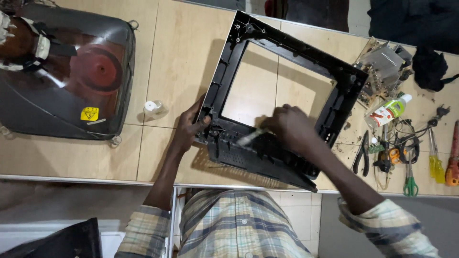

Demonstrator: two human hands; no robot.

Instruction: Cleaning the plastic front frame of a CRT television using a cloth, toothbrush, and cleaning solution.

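Black plastic frame (282, 102) lies flat on tabletop (158, 57), picture tube (67, 71) already out and set well apart at left. Left hand (191, 126) clamps frame's lower left corner. Right hand (289, 126) closed on small brush (249, 137), bristles on the lower rail. Cleaning looks underway; debris remains near pliers (361, 153).

Black plastic television front frame (282, 62) — hollow, screen opening empty — lies tilted on the tan table, inner ribbed side up, near edge overhanging.

A brush (249, 137) — blurred — rests across its lower bar.
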